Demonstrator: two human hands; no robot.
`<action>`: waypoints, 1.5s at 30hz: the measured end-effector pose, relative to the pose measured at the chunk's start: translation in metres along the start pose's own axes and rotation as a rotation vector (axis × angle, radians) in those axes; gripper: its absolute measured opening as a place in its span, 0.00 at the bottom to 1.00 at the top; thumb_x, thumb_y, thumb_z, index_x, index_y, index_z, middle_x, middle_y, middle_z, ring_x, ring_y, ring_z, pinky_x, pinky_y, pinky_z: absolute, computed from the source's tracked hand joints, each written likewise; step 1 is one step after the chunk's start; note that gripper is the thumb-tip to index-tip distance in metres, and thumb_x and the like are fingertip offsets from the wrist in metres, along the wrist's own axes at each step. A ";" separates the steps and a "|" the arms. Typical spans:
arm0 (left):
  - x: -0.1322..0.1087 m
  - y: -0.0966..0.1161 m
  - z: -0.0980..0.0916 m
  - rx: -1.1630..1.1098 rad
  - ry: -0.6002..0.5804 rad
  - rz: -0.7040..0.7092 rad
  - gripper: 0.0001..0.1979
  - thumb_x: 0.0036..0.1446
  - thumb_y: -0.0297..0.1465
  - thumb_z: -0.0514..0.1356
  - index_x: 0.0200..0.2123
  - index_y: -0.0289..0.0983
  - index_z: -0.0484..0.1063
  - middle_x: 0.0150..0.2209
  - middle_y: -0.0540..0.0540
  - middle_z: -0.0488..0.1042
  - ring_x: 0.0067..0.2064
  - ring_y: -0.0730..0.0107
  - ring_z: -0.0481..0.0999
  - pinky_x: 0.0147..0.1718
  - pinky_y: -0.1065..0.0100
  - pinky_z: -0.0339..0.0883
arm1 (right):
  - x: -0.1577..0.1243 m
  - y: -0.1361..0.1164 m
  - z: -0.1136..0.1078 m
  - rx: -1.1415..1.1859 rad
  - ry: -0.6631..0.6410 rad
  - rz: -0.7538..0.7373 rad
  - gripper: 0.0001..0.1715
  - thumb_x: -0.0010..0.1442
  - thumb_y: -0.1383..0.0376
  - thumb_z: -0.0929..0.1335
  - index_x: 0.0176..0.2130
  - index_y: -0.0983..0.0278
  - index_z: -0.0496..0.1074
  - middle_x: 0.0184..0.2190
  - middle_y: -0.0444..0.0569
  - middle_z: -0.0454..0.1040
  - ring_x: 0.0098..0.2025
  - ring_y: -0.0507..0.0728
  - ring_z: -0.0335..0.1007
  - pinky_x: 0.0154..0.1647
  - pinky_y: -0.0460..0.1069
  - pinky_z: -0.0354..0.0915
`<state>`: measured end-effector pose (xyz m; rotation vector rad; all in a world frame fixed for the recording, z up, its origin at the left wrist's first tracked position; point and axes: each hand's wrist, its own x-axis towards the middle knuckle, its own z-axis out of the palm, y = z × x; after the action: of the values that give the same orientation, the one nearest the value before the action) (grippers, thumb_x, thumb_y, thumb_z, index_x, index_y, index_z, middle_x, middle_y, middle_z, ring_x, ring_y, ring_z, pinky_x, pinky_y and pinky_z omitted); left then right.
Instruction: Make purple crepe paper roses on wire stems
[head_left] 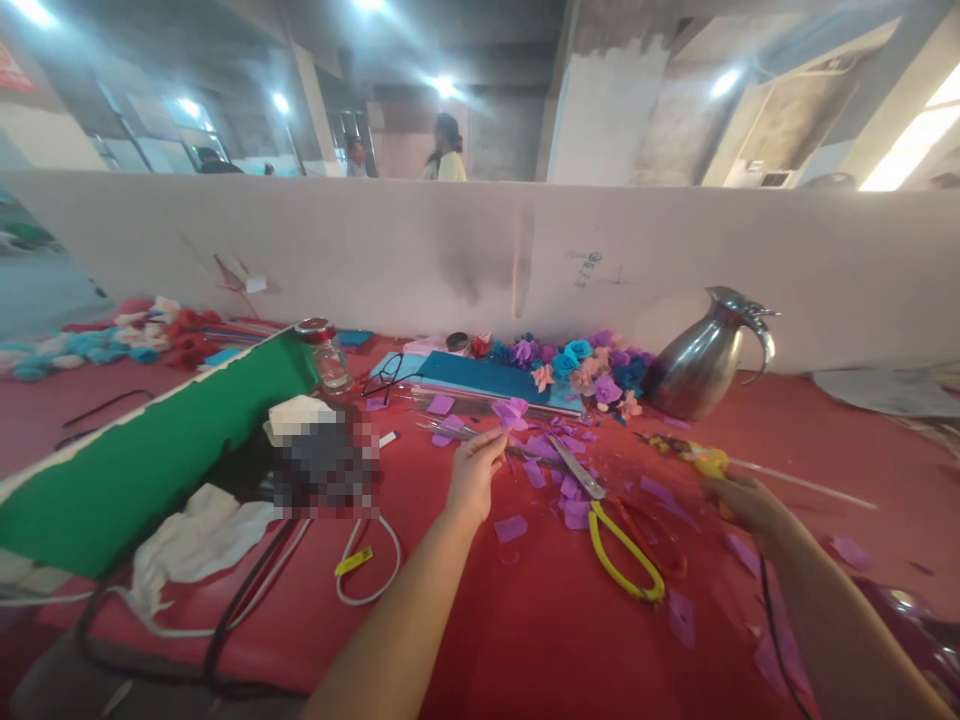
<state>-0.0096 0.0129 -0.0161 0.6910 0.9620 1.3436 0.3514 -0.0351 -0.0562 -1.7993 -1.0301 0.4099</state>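
Observation:
My left hand (474,478) is pinched on a thin stick that carries a small purple paper flower (510,411) at its far end, over the red tabletop (525,620). My right hand (746,500) is closed round a yellow glue gun (705,462) with its nozzle pointing left and a black cord running back along my forearm. Yellow-handled scissors (611,530) lie between the two hands. Purple paper scraps (511,528) are scattered about them.
A steel jug (701,355) stands at the back right beside a heap of paper flowers (581,365). Blue sheets (480,380), a glass jar (326,355), a green roll (142,450), white cloth and cables lie left. A white partition (450,250) runs behind; people stand beyond it.

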 end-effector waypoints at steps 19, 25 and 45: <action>-0.004 -0.001 -0.007 0.623 0.005 0.657 0.05 0.48 0.29 0.62 0.29 0.42 0.79 0.30 0.46 0.75 0.33 0.66 0.70 0.38 0.68 0.61 | -0.128 -0.112 0.082 0.373 -0.341 -0.298 0.12 0.59 0.54 0.65 0.34 0.59 0.63 0.24 0.42 0.67 0.26 0.52 0.63 0.29 0.48 0.61; -0.008 -0.002 -0.005 0.662 -0.040 0.653 0.06 0.51 0.30 0.61 0.30 0.42 0.79 0.31 0.45 0.75 0.33 0.66 0.71 0.37 0.68 0.61 | -0.133 -0.108 0.087 0.060 -0.248 -0.391 0.12 0.60 0.54 0.63 0.35 0.59 0.60 0.25 0.45 0.69 0.26 0.55 0.64 0.28 0.49 0.60; -0.008 -0.010 -0.010 1.197 -0.042 1.032 0.11 0.59 0.27 0.53 0.39 0.36 0.76 0.34 0.42 0.78 0.35 0.67 0.77 0.37 0.68 0.69 | -0.132 -0.103 0.095 -0.170 -0.167 -0.616 0.18 0.64 0.53 0.58 0.45 0.62 0.64 0.36 0.59 0.75 0.31 0.63 0.71 0.30 0.55 0.65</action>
<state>-0.0130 0.0028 -0.0282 2.3469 1.4275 1.4656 0.1634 -0.0690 -0.0323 -1.5044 -1.7051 0.0906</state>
